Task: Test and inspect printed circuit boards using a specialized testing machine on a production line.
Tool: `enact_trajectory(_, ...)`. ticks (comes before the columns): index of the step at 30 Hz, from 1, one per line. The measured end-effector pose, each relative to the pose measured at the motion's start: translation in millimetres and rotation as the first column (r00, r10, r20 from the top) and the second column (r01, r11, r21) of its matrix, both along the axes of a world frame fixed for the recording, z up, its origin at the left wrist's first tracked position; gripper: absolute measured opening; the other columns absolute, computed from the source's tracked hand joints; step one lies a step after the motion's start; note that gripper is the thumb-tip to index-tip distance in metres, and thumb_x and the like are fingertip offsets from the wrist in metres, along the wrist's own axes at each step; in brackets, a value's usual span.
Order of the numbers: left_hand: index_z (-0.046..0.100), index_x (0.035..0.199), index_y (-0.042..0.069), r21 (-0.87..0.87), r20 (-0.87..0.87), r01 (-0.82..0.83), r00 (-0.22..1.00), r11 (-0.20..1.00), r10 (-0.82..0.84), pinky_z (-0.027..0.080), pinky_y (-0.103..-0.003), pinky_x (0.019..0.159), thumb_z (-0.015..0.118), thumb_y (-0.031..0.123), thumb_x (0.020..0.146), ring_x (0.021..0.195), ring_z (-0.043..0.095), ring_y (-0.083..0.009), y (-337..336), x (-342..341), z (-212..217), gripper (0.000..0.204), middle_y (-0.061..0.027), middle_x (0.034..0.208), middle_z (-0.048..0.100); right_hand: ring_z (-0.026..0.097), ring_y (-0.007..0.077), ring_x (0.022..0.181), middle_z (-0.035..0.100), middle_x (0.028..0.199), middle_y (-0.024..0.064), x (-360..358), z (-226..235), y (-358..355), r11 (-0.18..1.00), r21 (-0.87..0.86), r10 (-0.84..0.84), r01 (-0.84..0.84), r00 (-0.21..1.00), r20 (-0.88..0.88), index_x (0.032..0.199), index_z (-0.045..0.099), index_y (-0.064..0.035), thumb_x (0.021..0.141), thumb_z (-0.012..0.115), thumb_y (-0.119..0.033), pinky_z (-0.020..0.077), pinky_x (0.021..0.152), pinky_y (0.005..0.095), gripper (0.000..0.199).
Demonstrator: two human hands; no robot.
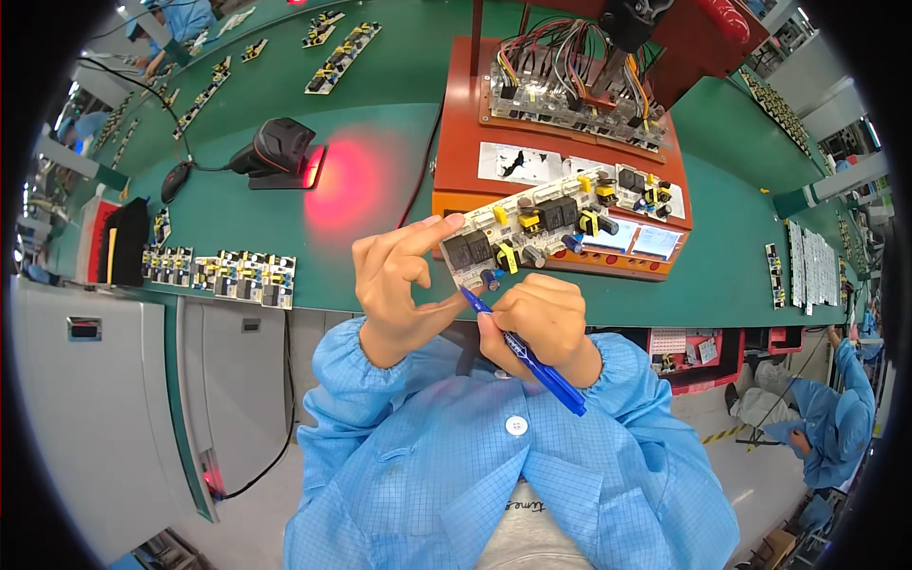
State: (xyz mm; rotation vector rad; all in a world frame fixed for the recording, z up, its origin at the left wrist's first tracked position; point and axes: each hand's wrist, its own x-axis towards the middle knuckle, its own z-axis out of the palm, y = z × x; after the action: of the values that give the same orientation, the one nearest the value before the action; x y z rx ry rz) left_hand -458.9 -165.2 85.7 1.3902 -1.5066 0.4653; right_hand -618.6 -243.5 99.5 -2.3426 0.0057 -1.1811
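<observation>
Near the centre of the frame, our left hand (404, 275) pinches the left end of a circuit board (532, 226) between thumb and fingers. Our right hand (543, 323) curls around a blue pen (548, 378), tip at the board's lower left corner, before the green worktop (370, 233).
</observation>
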Motion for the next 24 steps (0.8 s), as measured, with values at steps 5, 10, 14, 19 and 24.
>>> enact_trajectory(5,0.035,0.076,0.013,-0.033,0.046,-0.018,0.999,0.999,0.02,0.037,-0.029,0.079,0.083,0.016,0.064,0.097,0.065,-0.0193,2,-5,-1,0.05,-0.0073,0.107,0.069,0.049,0.0208,0.044,0.055,0.058,0.0085,-7,4,3,1.0,0.014,-0.027,0.027,1.0,0.005,0.07,0.051,-0.0014,0.066,0.065,0.006,0.0363,0.042,0.03,0.016)
enact_trajectory(10,0.033,0.082,0.014,0.02,0.019,-0.027,0.999,0.999,0.027,0.035,-0.03,0.082,0.086,0.018,0.062,0.099,0.064,-0.0198,17,-6,0,0.057,-0.0071,0.107,0.069,0.04,0.0148,0.045,0.052,0.057,0.0068,-38,12,-2,0.982,0.167,-0.116,0.085,0.976,0.187,0.067,0.042,-0.0032,0.078,0.059,0.005,0.0309,0.043,0.0296,0.022)
enact_trajectory(14,0.033,0.086,0.015,0.051,0.038,-0.018,0.999,0.999,0.016,0.035,-0.031,0.083,0.088,0.017,0.06,0.101,0.063,-0.0192,18,-5,0,0.061,-0.0065,0.108,0.069,0.037,0.0121,0.047,0.048,0.057,0.0061,-48,16,-10,0.928,0.255,-0.311,0.271,0.941,0.133,0.066,0.039,-0.0044,0.08,0.059,0.005,0.0266,0.044,0.0277,0.026)
enact_trajectory(19,0.032,0.085,0.015,0.065,0.052,-0.048,0.998,0.997,0.045,0.034,-0.031,0.082,0.089,0.019,0.056,0.101,0.062,-0.0191,21,-6,0,0.064,-0.006,0.11,0.068,0.04,0.0141,0.045,0.048,0.056,0.0055,-39,18,-14,0.919,0.233,-0.336,0.317,0.94,0.049,0.064,0.046,-0.0033,0.077,0.063,0.003,0.0266,0.042,0.0284,0.023)
enact_trajectory(24,0.032,0.086,0.014,0.081,0.03,-0.045,0.999,0.996,0.043,0.035,-0.031,0.084,0.089,0.016,0.055,0.101,0.062,-0.021,20,-4,-3,0.065,-0.0088,0.111,0.067,0.041,0.0159,0.045,0.049,0.054,0.0066,-41,13,-21,0.922,0.203,-0.352,0.329,0.932,0.091,0.064,0.048,-0.0029,0.078,0.06,0.004,0.0305,0.043,0.03,0.02)
